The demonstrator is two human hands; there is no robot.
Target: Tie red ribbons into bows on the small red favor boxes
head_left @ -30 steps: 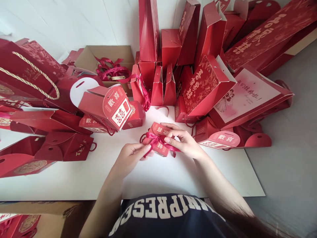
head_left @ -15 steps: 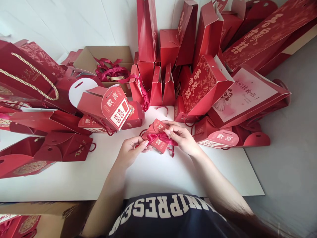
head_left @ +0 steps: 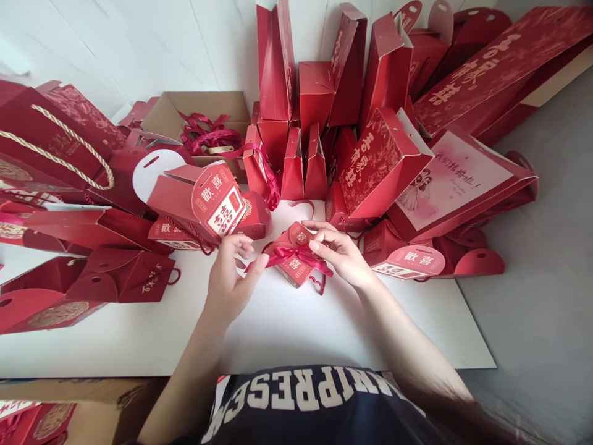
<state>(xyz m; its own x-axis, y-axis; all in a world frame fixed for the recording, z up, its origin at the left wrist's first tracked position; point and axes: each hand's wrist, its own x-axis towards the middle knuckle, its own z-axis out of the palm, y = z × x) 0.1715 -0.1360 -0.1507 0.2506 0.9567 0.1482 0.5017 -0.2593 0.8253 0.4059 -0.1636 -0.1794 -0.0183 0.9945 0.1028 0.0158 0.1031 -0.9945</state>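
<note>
A small red gift box (head_left: 296, 274) with gold characters rests on the white table in front of me. Tied across its top is a magenta satin ribbon bow (head_left: 288, 252), its tails spread to both sides. My right hand (head_left: 341, 256) pinches the bow's right side between thumb and fingers, at the box's right edge. Left of the box, my left hand (head_left: 230, 278) is open, thumb and fingers apart, with a ribbon tail's end near its thumb. A dark red twisted cord (head_left: 317, 285) shows by the box's lower right corner.
Behind stands a cardboard box (head_left: 204, 102) of loose magenta ribbon. Red gift boxes (head_left: 204, 198) and a rope-handled bag (head_left: 55, 123) crowd the left. Tall red boxes (head_left: 277, 68) line the back, with more boxes (head_left: 407, 256) on the right. The table's front edge (head_left: 194, 374) is near my body.
My left hand has let go of the ribbon's left side and moved left, its fingers opening. The ribbon tail there now shows. My right hand stays at the bow.
</note>
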